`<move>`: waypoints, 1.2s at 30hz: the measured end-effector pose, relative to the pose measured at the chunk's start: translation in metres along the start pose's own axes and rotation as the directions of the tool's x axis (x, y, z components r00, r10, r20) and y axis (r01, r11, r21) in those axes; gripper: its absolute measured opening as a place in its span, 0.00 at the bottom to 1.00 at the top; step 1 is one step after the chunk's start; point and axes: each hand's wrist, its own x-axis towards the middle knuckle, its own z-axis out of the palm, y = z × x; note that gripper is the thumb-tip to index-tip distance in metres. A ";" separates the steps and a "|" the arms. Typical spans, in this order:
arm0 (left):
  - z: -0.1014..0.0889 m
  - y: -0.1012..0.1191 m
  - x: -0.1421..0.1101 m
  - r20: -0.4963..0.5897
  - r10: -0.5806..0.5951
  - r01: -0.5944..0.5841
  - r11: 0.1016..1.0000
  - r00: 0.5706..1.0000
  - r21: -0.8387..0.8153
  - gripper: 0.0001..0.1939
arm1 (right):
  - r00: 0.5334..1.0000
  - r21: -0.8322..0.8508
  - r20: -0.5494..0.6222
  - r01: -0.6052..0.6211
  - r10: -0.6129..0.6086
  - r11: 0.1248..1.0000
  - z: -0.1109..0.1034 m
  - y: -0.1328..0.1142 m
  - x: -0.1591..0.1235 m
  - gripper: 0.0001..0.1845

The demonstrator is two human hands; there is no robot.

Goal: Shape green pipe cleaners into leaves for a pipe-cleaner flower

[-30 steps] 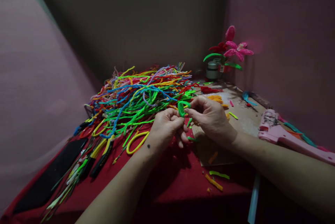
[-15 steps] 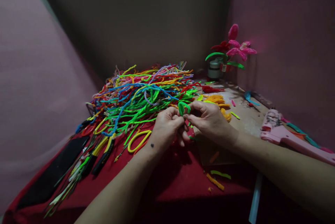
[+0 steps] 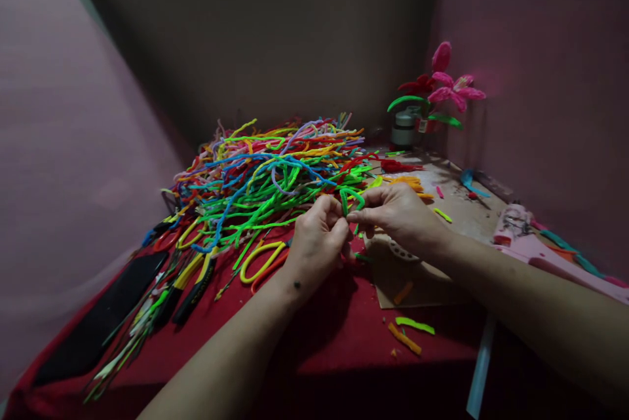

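Note:
Between my two hands is a green pipe cleaner (image 3: 345,200), bent into a small loop that stands up above the fingertips. My left hand (image 3: 322,236) is closed, pinching its lower left side. From the right, my right hand (image 3: 400,217) pinches the same piece with thumb and forefinger. The ends of the loop are hidden by the fingers. Just behind the hands lies a big heap of coloured pipe cleaners (image 3: 265,177), with green ones nearest.
Left on the red cloth (image 3: 324,341) are pliers (image 3: 196,286), yellow-handled scissors (image 3: 260,261) and a black flat object (image 3: 103,322). At right lie a pink glue gun (image 3: 550,253), cardboard (image 3: 417,286) and orange pieces (image 3: 405,182). Pink flowers (image 3: 457,89) stand behind.
The green loop has turned and opened wider, into a more triangular shape. My right hand has shifted slightly up, and my left wrist has rolled a little to the right.

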 end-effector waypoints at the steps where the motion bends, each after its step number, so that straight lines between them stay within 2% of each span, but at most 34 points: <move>1: 0.000 0.000 0.000 -0.007 0.013 -0.013 1.000 1.000 0.010 0.03 | 1.000 0.035 0.017 -0.008 0.007 0.999 0.000 0.000 0.001 0.13; 3: -0.001 0.002 0.000 -0.020 0.027 -0.027 1.000 0.999 0.013 0.02 | 0.999 0.057 0.036 0.022 -0.024 0.998 0.000 0.001 0.001 0.10; 8: -0.003 0.013 0.001 -0.033 -0.010 0.009 0.998 0.999 -0.060 0.03 | 0.991 -0.029 0.026 0.135 -0.134 0.990 0.002 0.002 -0.001 0.07; 16: -0.006 0.018 0.003 0.054 -0.112 0.122 0.961 0.992 -0.249 0.06 | 0.992 -0.127 -0.056 0.102 -0.110 0.987 0.003 0.002 -0.003 0.09; 22: -0.010 0.017 0.004 0.126 -0.118 0.153 0.935 0.985 -0.319 0.07 | 0.982 -0.177 -0.134 0.108 -0.132 0.978 0.007 0.001 -0.007 0.08; 27: -0.011 0.017 0.005 0.158 -0.132 0.181 0.915 0.979 -0.360 0.09 | 0.985 -0.088 -0.136 0.092 -0.104 0.992 0.008 -0.001 -0.008 0.09; 31: -0.010 0.018 0.004 0.159 -0.128 0.175 0.926 0.979 -0.334 0.08 | 0.988 -0.125 -0.134 0.065 -0.082 0.990 0.007 -0.001 -0.008 0.09; 33: -0.009 0.019 0.003 0.146 -0.128 0.167 0.938 0.981 -0.302 0.08 | 0.996 -0.051 -0.087 0.021 -0.026 0.998 0.006 0.000 -0.006 0.09; 36: -0.008 0.020 0.003 0.145 -0.126 0.161 0.951 0.981 -0.264 0.08 | 0.995 0.151 0.060 -0.093 0.084 0.984 0.001 0.001 -0.002 0.10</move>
